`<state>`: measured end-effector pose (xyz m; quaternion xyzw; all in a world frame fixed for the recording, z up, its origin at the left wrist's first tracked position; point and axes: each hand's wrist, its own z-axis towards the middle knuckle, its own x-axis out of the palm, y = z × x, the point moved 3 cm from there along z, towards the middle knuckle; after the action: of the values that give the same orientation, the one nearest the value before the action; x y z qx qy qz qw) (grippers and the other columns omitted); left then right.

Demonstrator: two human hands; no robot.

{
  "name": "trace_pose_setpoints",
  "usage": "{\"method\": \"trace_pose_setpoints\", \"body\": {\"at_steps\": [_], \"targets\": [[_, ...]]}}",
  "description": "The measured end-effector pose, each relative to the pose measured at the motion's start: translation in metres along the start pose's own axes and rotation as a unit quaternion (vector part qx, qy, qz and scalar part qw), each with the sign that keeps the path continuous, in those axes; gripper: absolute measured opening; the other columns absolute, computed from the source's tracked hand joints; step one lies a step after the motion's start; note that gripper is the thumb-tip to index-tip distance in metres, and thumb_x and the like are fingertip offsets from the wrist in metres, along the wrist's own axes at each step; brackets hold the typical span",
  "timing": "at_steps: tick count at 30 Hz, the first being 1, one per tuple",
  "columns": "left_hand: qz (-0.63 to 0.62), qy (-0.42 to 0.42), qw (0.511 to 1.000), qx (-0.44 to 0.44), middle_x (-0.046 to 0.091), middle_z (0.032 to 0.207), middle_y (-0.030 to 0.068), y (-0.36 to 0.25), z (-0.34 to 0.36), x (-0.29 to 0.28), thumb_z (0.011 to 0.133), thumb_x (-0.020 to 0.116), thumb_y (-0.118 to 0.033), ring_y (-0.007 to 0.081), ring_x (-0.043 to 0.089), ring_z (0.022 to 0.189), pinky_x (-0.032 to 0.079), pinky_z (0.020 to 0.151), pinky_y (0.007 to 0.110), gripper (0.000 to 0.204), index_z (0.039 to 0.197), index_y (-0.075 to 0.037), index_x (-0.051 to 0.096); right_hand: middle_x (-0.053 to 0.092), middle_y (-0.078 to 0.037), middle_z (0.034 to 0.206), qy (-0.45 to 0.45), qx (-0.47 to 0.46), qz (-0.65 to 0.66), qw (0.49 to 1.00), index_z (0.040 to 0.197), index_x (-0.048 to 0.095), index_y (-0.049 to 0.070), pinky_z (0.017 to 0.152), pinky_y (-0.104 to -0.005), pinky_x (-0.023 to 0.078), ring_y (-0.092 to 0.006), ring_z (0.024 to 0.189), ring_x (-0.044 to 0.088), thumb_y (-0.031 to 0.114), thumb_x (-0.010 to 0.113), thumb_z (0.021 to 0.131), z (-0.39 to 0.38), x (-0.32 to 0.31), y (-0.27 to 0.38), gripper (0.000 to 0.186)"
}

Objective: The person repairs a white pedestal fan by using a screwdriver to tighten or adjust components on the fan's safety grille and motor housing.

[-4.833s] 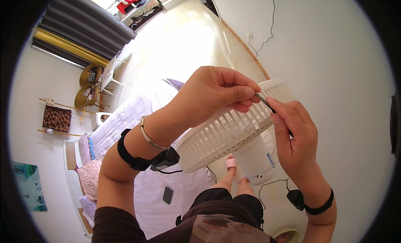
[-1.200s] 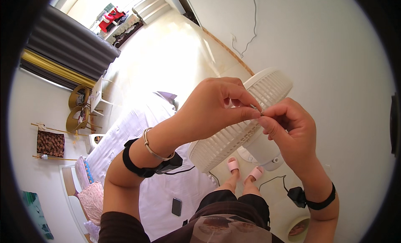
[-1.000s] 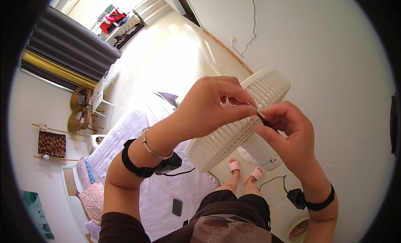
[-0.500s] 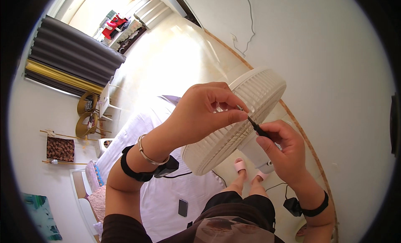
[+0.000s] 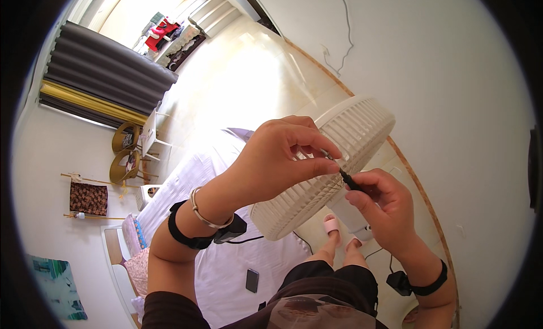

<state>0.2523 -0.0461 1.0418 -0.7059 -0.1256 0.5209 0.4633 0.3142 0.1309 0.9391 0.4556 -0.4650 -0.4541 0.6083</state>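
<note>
A slim screwdriver (image 5: 350,181) with a black handle and thin metal shaft is held between my two hands. My left hand (image 5: 285,153) pinches the shaft end between thumb and fingertips. Closed around the black handle is my right hand (image 5: 387,204), its thumb lying along the near side. Directly beneath both hands stands a white electric fan (image 5: 291,210), its round slatted grille tilted. My hands and the tool cover part of the grille and motor housing. Neither hand visibly grips the fan.
A bed with a pale sheet (image 5: 220,272) lies to the left, with a dark phone (image 5: 252,280) on it. On the right is a white wall (image 5: 469,131) with a hanging cable (image 5: 349,32). Brown-gold chairs (image 5: 124,166) and a white table (image 5: 151,135) stand farther left.
The whole view has shifted slightly, moving the room a little to the right. Both hands keep their hold on the screwdriver, and more of its black handle shows between them.
</note>
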Motion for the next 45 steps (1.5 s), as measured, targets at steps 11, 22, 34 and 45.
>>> {"method": "trace_pose_setpoints", "body": {"at_steps": [11,22,34,45], "targets": [[0.032,-0.027,0.999,0.0,0.061,0.088,-0.0004,0.005,-0.004,-0.013,0.073,0.083,-0.008,0.0066,0.049,0.073,0.044,0.067,0.021,0.039,0.11,-0.006,0.071,0.065,-0.008,0.091,-0.013,0.004,0.018,1.0,0.103,0.065,-0.003,0.075,-0.0265,0.055,-0.0141,0.083,0.067,0.001,0.068,0.086,0.001,-0.004,-0.002,0.017],[-0.078,-0.031,0.996,-0.04,0.062,0.113,0.0063,0.045,-0.007,-0.013,0.084,0.076,-0.011,0.0134,0.057,0.101,0.05,0.088,0.026,0.044,0.124,0.001,0.06,0.062,-0.006,0.091,-0.01,0.006,-0.072,0.997,0.103,0.062,-0.003,0.076,-0.0249,0.051,-0.0111,0.082,0.062,-0.002,0.067,0.087,-0.007,-0.014,0.002,0.017],[-0.292,0.01,0.954,-0.066,0.053,0.139,0.0183,0.056,0.008,0.01,0.107,0.036,-0.033,0.0249,0.052,0.128,0.043,0.107,0.039,0.051,0.139,0.006,0.046,0.062,-0.007,0.091,-0.029,0.017,-0.062,0.998,0.102,0.062,-0.004,0.074,-0.025,0.051,-0.0115,0.08,0.062,-0.001,0.066,0.088,-0.009,-0.015,0.01,0.015],[-0.571,0.142,0.788,-0.183,0.044,0.147,0.0203,0.096,0.028,0.027,0.106,0.022,-0.046,0.029,0.048,0.133,0.04,0.111,0.042,0.067,0.15,0.004,0.028,0.062,-0.007,0.092,-0.034,0.018,-0.082,0.996,0.103,0.062,-0.004,0.075,-0.0257,0.051,-0.0121,0.08,0.062,0.001,0.066,0.089,-0.008,-0.018,0.012,0.016]]}}
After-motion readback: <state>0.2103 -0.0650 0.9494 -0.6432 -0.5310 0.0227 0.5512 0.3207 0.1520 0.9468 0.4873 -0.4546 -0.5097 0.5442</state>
